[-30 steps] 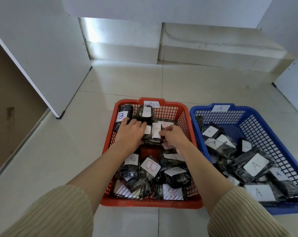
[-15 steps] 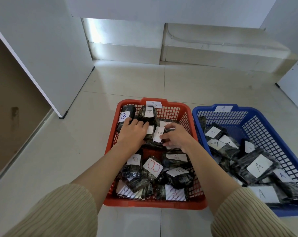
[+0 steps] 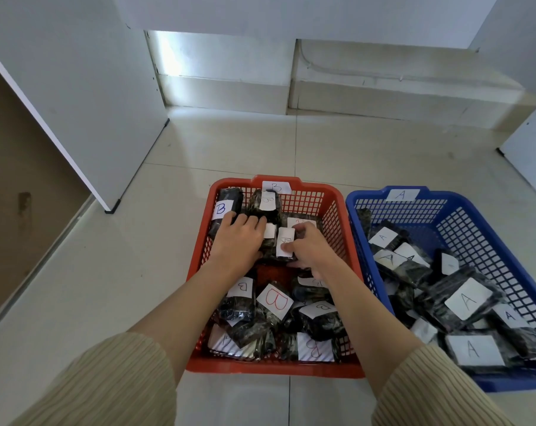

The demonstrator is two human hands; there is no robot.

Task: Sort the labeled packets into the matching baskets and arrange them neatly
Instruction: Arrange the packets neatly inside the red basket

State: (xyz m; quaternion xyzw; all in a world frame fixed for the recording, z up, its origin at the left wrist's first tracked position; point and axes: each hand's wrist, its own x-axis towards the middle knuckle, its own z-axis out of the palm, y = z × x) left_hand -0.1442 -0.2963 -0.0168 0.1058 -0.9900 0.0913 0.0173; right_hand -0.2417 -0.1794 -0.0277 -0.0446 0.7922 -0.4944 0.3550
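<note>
Head view, hands: both forearms reach forward into the red basket (image 3: 276, 367). The left hand (image 3: 239, 238) lies with fingers spread flat on dark packets; the right hand (image 3: 314, 250) pinches a B packet (image 3: 284, 246), thumb on its label.
Held packet: far half of the basket, long axis pointing away from the person.
Count: two baskets, red beside the blue basket (image 3: 512, 382); the packets are too heaped to count.

1. Single view: a wide-angle camera worn on the person's head, facing forward and steeply down.
2. Range is close. Two ribbed beige sleeves (image 3: 100, 385) enter at the bottom edge, and the forearms reach toward frame centre.
3. The red plastic lattice basket (image 3: 306, 202) sits at centre. The blue plastic lattice basket (image 3: 475, 229) is at lower right, cut by the frame edge.
4. The upper frame takes in glossy pale floor tiles (image 3: 230, 142) and white wall panels (image 3: 76, 72).
</note>
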